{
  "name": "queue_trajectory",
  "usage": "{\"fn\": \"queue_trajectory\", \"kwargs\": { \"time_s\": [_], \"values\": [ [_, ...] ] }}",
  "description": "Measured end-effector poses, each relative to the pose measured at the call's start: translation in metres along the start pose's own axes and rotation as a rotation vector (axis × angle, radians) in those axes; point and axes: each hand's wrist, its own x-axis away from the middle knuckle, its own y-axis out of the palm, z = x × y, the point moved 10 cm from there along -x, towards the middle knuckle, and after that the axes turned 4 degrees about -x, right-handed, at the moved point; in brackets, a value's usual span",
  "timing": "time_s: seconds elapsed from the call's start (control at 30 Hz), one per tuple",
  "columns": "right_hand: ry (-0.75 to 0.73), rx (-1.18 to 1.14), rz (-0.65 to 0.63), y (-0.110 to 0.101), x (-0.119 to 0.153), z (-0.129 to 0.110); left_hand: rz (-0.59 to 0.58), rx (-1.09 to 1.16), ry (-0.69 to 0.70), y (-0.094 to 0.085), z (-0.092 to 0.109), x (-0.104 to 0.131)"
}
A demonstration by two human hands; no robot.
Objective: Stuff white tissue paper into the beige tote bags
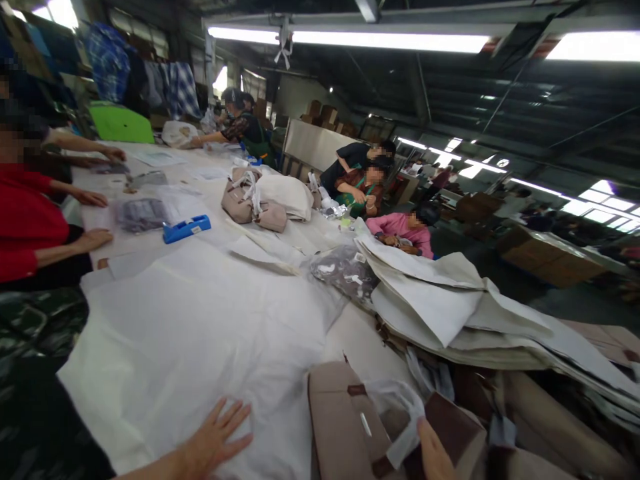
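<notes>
My left hand (217, 437) lies flat with fingers spread on a large white fabric sheet (200, 333) that covers the near part of the table. My right hand (434, 453) shows only in part at the bottom edge. It rests against a beige handbag with brown trim (345, 427) and touches a thin clear plastic wrap (397, 413) on the bag. Whether that hand grips the wrap or the bag is hidden.
A stack of white dust bags (450, 300) lies to the right, a dark plastic packet (345, 270) beside it. Farther off are beige bags (255, 200), a blue tape dispenser (186, 229) and a green box (121, 124). A person in red (30, 220) sits left; several others work behind.
</notes>
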Motion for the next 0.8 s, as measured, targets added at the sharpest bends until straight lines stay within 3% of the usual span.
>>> {"fn": "queue_trajectory", "kwargs": {
  "time_s": [0.1,0.2,0.3,0.37,0.53,0.67,0.73,0.8],
  "values": [
    [-0.024,0.011,-0.050,0.016,0.028,-0.020,0.031,-0.074,-0.008,-0.003,-0.008,-0.004],
    [-0.085,0.000,-0.222,0.057,0.084,-0.034,0.104,-0.103,0.006,-0.015,-0.015,-0.002],
    [-0.062,0.016,-0.567,0.121,0.162,-0.019,0.105,-0.120,0.020,-0.019,-0.013,0.000],
    [-0.040,0.081,-0.676,0.152,0.208,0.000,0.126,-0.142,-0.002,-0.021,-0.009,0.001],
    [-0.020,0.189,-0.555,0.183,0.257,0.023,0.116,-0.149,-0.058,-0.019,-0.001,0.005],
    [-0.149,0.226,-0.326,0.175,0.262,0.006,0.072,-0.111,-0.035,-0.024,0.000,0.007],
    [-0.166,0.235,-0.299,0.175,0.261,0.001,0.068,-0.082,-0.029,-0.029,0.000,0.007],
    [-0.088,0.176,-0.344,0.180,0.256,0.001,0.045,-0.049,-0.032,-0.030,-0.001,0.007]
  ]
}}
